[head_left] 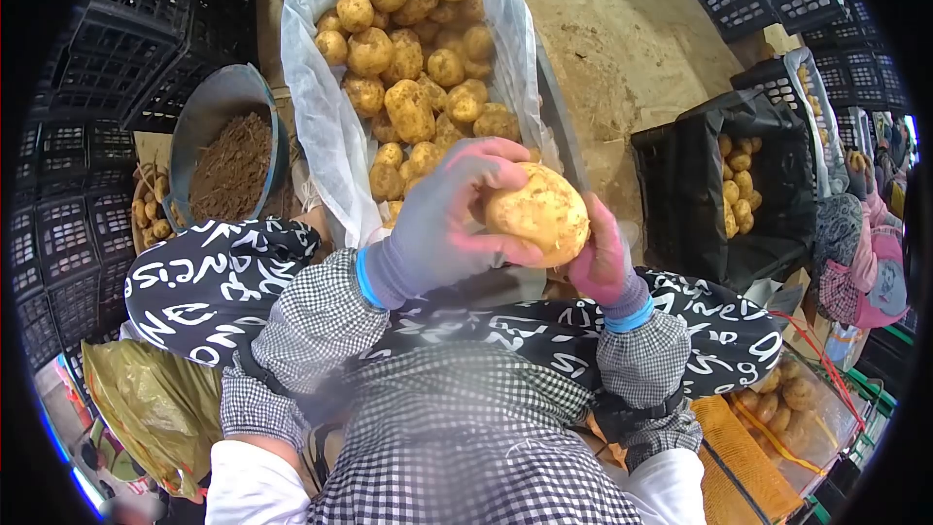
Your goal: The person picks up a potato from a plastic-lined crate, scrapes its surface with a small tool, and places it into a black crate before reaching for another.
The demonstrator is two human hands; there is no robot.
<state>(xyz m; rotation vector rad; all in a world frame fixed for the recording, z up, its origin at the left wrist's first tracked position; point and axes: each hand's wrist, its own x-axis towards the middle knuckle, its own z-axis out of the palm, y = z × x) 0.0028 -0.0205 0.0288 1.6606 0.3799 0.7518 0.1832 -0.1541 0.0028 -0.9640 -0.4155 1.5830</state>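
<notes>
A large pale potato (537, 215) is held up above my lap, between both hands. My left hand (457, 209), in a grey and pink glove, grips it from the left with the thumb below and the fingers over its top. From the lower right, my right hand (604, 258), gloved in the same colours, presses its fingers on the potato; part of them is hidden behind it. Just beyond my hands stands a crate lined with white plastic sheet (316, 87), holding many soil-marked potatoes (409, 109).
Left of the crate is a blue tub (183, 151) with brown soil (230, 165). A black-lined crate (685, 190) with potatoes stands at right. Stacked black crates (126, 29) line the left side. A bag of potatoes (785, 403) lies lower right. Another person (860, 262) is at far right.
</notes>
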